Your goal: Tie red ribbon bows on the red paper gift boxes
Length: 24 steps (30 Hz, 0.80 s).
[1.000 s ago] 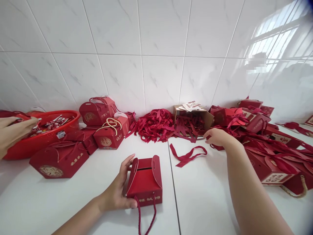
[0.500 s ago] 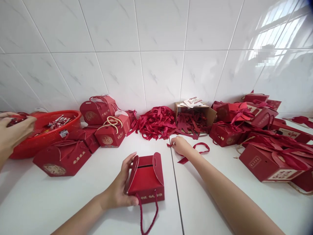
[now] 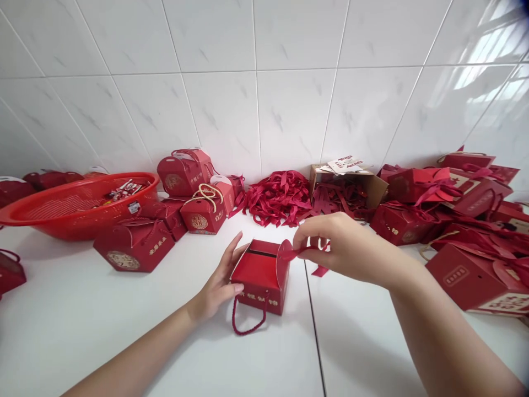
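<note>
A red gift box [image 3: 260,270] with gold lettering stands on the white table in front of me, its rope handle [image 3: 250,332] hanging at the near side. My left hand [image 3: 221,284] grips its left side, thumb at the front corner and fingers behind. At the right flap, which has a slot, my right hand [image 3: 330,245] pinches a red ribbon [image 3: 291,255]. The ribbon's end meets the flap near the slot; whether it passes through is unclear. More of this ribbon hangs below the right hand, partly hidden by it.
Behind lie a heap of red ribbons [image 3: 279,198] and an open carton [image 3: 374,190] with dark red strips. On the left are a red plastic basket [image 3: 82,220] and several gift boxes [image 3: 134,245]. Ribbon-tied boxes [image 3: 467,275] are piled on the right. A tiled wall backs the table.
My right hand has lifted the ribbon from the table and brought it to the box's right flap. The left hand stays on the box. Another person's hands over the basket have left view.
</note>
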Tool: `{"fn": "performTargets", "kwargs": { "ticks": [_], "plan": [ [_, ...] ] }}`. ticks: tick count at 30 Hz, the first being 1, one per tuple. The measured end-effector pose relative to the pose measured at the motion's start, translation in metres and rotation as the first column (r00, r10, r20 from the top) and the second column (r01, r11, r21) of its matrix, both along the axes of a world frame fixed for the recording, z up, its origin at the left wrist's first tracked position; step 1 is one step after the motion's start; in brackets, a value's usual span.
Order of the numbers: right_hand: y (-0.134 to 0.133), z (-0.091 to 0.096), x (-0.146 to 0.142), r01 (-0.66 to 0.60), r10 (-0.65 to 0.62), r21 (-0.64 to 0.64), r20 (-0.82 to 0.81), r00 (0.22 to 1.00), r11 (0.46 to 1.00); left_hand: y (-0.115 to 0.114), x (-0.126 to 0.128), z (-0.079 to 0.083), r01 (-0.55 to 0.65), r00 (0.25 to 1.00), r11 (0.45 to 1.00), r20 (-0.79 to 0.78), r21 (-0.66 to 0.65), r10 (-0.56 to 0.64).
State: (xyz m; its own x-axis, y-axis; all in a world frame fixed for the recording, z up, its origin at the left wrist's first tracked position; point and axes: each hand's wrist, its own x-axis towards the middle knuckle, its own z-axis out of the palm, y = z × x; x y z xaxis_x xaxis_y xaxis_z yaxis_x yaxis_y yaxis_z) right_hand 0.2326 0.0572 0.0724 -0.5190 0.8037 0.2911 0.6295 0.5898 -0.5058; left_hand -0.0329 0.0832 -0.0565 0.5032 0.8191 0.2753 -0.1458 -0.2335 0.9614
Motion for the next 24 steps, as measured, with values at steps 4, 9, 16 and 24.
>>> {"fn": "performTargets", "kwargs": {
  "ticks": [4, 9, 16, 24],
  "plan": [
    [0.001, -0.006, 0.003, 0.005, 0.001, -0.068, 0.088, 0.996, 0.998, -0.002, 0.0, 0.003, -0.005, 1.0, 0.999, 0.018, -0.032, 0.006],
    [0.008, -0.013, 0.007, 0.036, -0.025, -0.113, 0.1, 0.995, 0.993, -0.001, 0.0, 0.003, 0.006, 1.0, 0.999, 0.03, -0.05, -0.005],
    [0.006, -0.012, 0.008, 0.029, -0.017, -0.127, 0.097, 0.995, 0.992, 0.001, -0.002, 0.002, 0.029, 1.0, 0.999, 0.008, -0.041, -0.029],
    [0.005, -0.008, 0.004, 0.02, -0.014, -0.082, 0.069, 0.998, 0.996, -0.002, 0.0, 0.006, 0.02, 1.0, 0.998, 0.007, -0.056, -0.019]
  ]
}}
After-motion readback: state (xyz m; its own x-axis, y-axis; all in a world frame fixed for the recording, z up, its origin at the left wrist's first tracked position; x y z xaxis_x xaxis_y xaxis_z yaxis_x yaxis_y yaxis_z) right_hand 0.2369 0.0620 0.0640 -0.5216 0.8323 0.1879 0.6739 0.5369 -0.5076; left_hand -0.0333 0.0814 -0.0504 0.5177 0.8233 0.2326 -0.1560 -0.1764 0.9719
